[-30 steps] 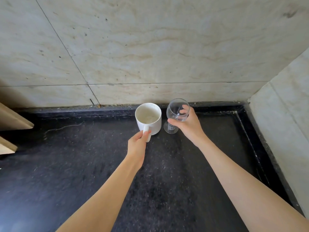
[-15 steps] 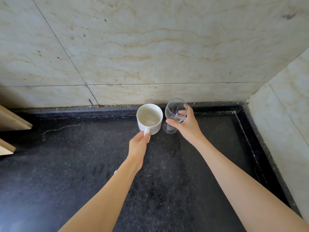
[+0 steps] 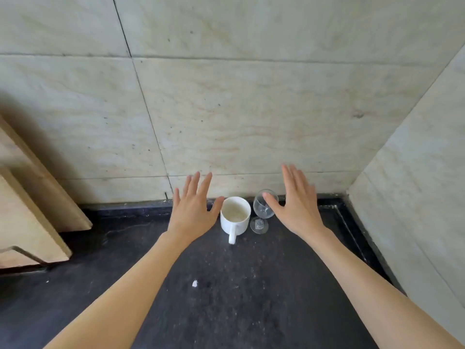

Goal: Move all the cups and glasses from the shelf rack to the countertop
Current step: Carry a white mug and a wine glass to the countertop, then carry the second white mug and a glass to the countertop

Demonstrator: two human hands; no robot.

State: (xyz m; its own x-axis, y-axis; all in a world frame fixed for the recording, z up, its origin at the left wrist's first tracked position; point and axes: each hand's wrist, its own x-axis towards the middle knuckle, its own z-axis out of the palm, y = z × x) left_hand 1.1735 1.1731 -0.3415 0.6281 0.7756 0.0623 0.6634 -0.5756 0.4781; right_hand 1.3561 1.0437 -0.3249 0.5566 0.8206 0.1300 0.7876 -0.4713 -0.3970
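Note:
A white mug (image 3: 235, 217) stands upright on the dark countertop (image 3: 226, 293) near the back wall, its handle pointing toward me. Right beside it stands a clear stemmed glass (image 3: 263, 212), also upright. My left hand (image 3: 193, 210) hovers just left of the mug with fingers spread and straight, holding nothing. My right hand (image 3: 294, 200) hovers to the right of the glass, fingers straight, its thumb overlapping the glass bowl in the view. Neither hand holds anything.
Light wooden shelf boards (image 3: 32, 210) jut in from the left edge over the countertop. Marble-like tiled walls close the back and the right side (image 3: 415, 197). A small white speck (image 3: 194, 283) lies on the counter between my forearms.
Both hands have let go, the left off the mug's handle, the right off the glass, and lifted with fingers spread. The view has tilted upward, showing more wall.

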